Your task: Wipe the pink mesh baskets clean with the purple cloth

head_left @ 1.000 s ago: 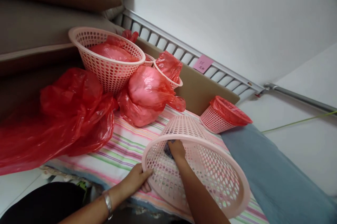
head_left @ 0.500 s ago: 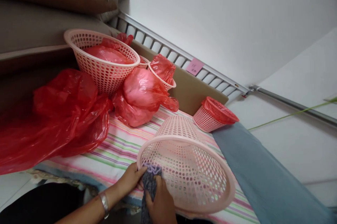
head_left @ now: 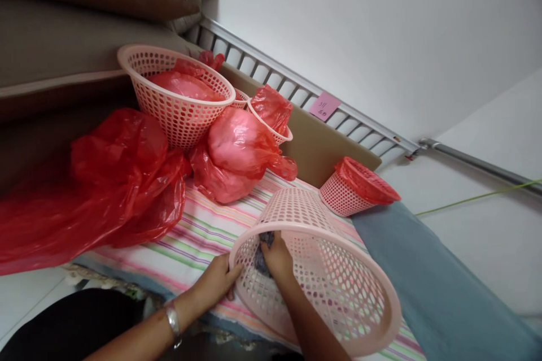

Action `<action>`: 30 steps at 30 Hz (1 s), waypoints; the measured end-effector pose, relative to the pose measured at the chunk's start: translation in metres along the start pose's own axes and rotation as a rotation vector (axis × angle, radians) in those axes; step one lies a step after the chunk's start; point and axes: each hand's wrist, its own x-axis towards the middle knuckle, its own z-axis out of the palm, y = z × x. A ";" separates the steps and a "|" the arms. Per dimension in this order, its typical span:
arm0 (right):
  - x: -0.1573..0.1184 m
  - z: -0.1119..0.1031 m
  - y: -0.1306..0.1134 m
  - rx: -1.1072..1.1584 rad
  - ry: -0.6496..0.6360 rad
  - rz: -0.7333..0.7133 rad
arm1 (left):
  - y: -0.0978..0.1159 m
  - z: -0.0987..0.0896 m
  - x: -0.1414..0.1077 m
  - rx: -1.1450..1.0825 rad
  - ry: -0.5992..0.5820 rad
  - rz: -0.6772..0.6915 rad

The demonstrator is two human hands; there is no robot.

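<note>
A pink perforated basket (head_left: 296,208) lies on its side on the striped cloth (head_left: 203,220), its mouth facing me. My left hand (head_left: 220,282) grips the left part of its rim, with a silver bracelet on the wrist. Inside the basket, my right hand (head_left: 277,259) is closed on a dark grey cloth (head_left: 262,259) and holds it against the inner left wall.
Left and behind lie a red plastic bag (head_left: 122,180), a filled red bag (head_left: 237,152) and a large basket (head_left: 178,118) holding red plastic. A small red-lined basket (head_left: 349,191) stands at the right. Behind runs a metal rail (head_left: 296,75) with a pink note (head_left: 324,105).
My right hand has moved the grey cloth from in front of the rim into the basket. My left hand has let go of the cloth and keeps the rim. The view has shifted slightly.
</note>
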 end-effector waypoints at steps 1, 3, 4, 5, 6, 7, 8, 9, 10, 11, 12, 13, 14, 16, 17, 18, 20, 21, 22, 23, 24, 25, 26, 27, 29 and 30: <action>0.013 -0.001 0.001 0.002 -0.003 0.020 | 0.000 -0.001 0.000 0.015 -0.003 0.008; 0.036 -0.004 0.004 0.007 -0.011 0.041 | 0.000 -0.002 0.000 0.021 -0.018 0.021; 0.045 -0.004 0.005 0.009 -0.013 0.041 | -0.001 -0.002 0.000 0.017 -0.026 0.026; 0.052 -0.005 0.006 0.012 -0.012 0.038 | -0.001 -0.002 0.000 0.009 -0.029 0.026; 0.058 -0.005 0.007 0.015 -0.010 0.037 | -0.001 -0.003 0.001 -0.001 -0.030 0.020; 0.062 -0.005 0.008 0.018 -0.009 0.038 | 0.000 -0.003 0.001 -0.012 -0.028 0.013; 0.064 -0.004 0.008 0.021 -0.009 0.040 | 0.000 -0.003 0.001 -0.025 -0.023 0.007; 0.065 -0.004 0.009 0.023 -0.009 0.041 | 0.000 -0.002 0.001 -0.040 -0.012 0.004; 0.065 -0.003 0.009 0.025 -0.009 0.042 | 0.000 -0.001 0.000 -0.061 -0.001 0.005; 0.065 -0.003 0.010 0.026 -0.008 0.043 | 0.000 0.000 -0.002 -0.089 0.003 0.002; 0.064 -0.003 0.010 0.028 -0.006 0.042 | -0.002 0.003 -0.004 -0.122 -0.005 -0.014; 0.063 -0.003 0.010 0.029 -0.006 0.040 | -0.004 0.006 -0.006 -0.156 -0.023 -0.049; 0.062 -0.003 0.011 0.030 -0.006 0.038 | -0.007 0.009 -0.008 -0.185 -0.049 -0.096; 0.059 -0.003 0.010 0.030 -0.008 0.041 | -0.013 0.015 -0.010 -0.214 -0.097 -0.175; 0.056 -0.004 0.010 0.027 -0.010 0.048 | -0.016 0.018 -0.011 -0.215 -0.108 -0.191; 0.053 -0.004 0.010 0.023 -0.012 0.062 | -0.019 0.020 -0.011 -0.213 -0.109 -0.190; 0.042 -0.003 0.008 0.012 -0.015 0.091 | -0.021 0.021 -0.011 -0.215 -0.100 -0.167; 0.034 -0.003 0.007 0.010 -0.015 0.094 | -0.021 0.021 -0.011 -0.218 -0.096 -0.157; 0.023 -0.002 0.006 0.010 -0.008 0.085 | -0.020 0.021 -0.010 -0.220 -0.092 -0.149; 0.010 -0.001 0.005 0.011 0.001 0.064 | -0.020 0.021 -0.010 -0.222 -0.089 -0.141; -0.005 0.001 0.004 0.010 0.008 0.035 | -0.019 0.021 -0.010 -0.224 -0.088 -0.134; -0.022 0.003 0.003 0.008 0.014 0.006 | -0.018 0.020 -0.011 -0.226 -0.087 -0.132; -0.040 0.006 0.003 0.005 0.014 -0.021 | -0.018 0.021 -0.011 -0.228 -0.086 -0.136; -0.059 0.010 0.003 0.000 0.005 -0.043 | -0.018 0.021 -0.011 -0.229 -0.082 -0.145; -0.094 0.020 0.005 0.014 0.001 -0.108 | -0.019 0.021 -0.012 -0.227 -0.069 -0.164; -0.110 0.026 0.007 0.026 0.011 -0.153 | -0.019 0.021 -0.012 -0.221 -0.060 -0.165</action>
